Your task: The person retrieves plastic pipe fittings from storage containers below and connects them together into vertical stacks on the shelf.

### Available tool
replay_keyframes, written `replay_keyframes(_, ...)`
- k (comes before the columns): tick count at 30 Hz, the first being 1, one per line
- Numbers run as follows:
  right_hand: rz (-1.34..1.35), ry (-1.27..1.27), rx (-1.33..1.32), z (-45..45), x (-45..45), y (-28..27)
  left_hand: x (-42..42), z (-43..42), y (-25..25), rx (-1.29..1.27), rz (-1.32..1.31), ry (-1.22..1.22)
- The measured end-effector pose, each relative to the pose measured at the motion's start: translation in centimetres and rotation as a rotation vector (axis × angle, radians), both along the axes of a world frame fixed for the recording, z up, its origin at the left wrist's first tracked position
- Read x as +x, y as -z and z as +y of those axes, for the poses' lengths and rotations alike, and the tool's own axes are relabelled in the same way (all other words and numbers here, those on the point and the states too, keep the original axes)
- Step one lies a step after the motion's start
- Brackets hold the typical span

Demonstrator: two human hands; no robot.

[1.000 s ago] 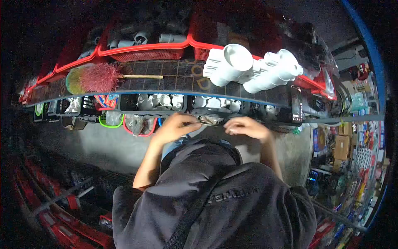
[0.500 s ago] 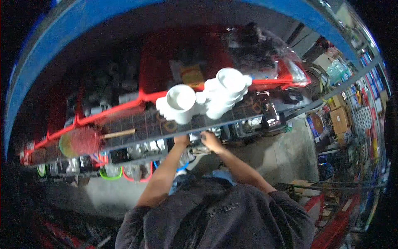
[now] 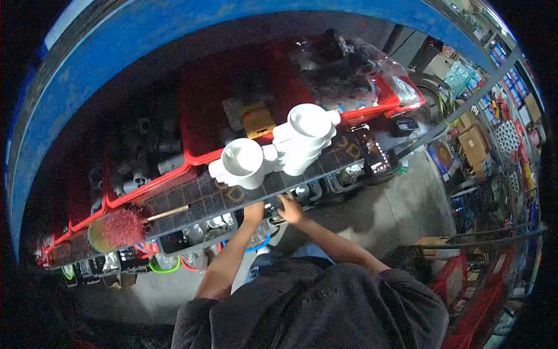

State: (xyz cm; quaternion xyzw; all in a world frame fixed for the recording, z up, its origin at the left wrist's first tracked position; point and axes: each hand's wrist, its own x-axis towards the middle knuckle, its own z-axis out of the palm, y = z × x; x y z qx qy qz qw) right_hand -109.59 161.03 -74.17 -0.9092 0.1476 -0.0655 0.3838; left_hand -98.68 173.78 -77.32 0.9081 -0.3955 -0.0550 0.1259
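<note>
My left hand (image 3: 254, 211) reaches to the front edge of the long dark shelf (image 3: 200, 206); its fingers are hidden there. Beside it, my right hand (image 3: 292, 212) has its visible fingers apart, close to small white and dark pieces in the row of bins beneath the edge. I cannot make out anything held in either hand. Just beyond the hands, two stacks of white plastic pipe fittings stand on the shelf: the left stack (image 3: 243, 164) and the taller right stack (image 3: 308, 136). Their round open mouths face up.
A pink duster (image 3: 123, 228) with a wooden handle lies on the shelf at left. Behind it run red baskets (image 3: 189, 158) with grey fittings and a yellow box (image 3: 257, 120). A phone-like black object (image 3: 372, 152) lies right. Blue-rimmed (image 3: 259, 245) and green-rimmed baskets (image 3: 165, 269) hang below.
The whole view has shifted and tilted slightly, with the shelf's left end lower. My hands stay close together at the shelf edge; the right hand's fingers have moved a little. The fittings stay put.
</note>
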Motion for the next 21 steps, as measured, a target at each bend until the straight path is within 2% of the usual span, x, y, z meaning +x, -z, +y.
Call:
replay_keyframes(1,-0.07,-0.009,0.006,0.2,-0.3,-0.3,-0.3,0.8,0.4,-0.019,-0.113,0.104)
replay_keyframes(3,-0.086,-0.049,0.097,0.5,-1.1,-2.2,-3.4,1.3,-6.8,-0.026,-0.027,0.028)
replay_keyframes(4,-0.134,-0.097,0.129,0.5,-1.8,-2.9,-4.3,2.2,-8.2,-0.114,0.001,0.086)
replay_keyframes(6,-0.148,-0.114,0.206,1.1,-3.5,-7.3,-6.6,4.3,-9.6,-0.159,0.017,0.099)
replay_keyframes(8,-0.191,-0.139,0.299,1.8,-5.1,-11.5,-8.6,6.4,-13.6,-0.311,0.081,0.129)
replay_keyframes(10,-0.226,-0.268,0.213,1.3,-6.5,-12.0,-9.9,7.9,-18.1,-0.401,0.054,0.185)
replay_keyframes(15,-0.463,-0.291,0.127,2.8,-7.3,-21.1,-10.5,10.6,-25.2,-0.433,-0.042,0.302)
replay_keyframes(19,-0.679,-0.268,0.119,2.8,-6.7,-26.9,-9.9,11.3,-30.0,-0.658,-0.175,-0.025)
replay_keyframes(20,-0.714,-0.252,0.072,2.6,-6.5,-27.9,-9.6,10.9,-31.1,-0.836,-0.114,-0.011)
replay_keyframes(21,-0.732,-0.252,0.087,2.7,-6.2,-29.3,-9.2,11.5,-31.6,-0.825,0.038,0.004)
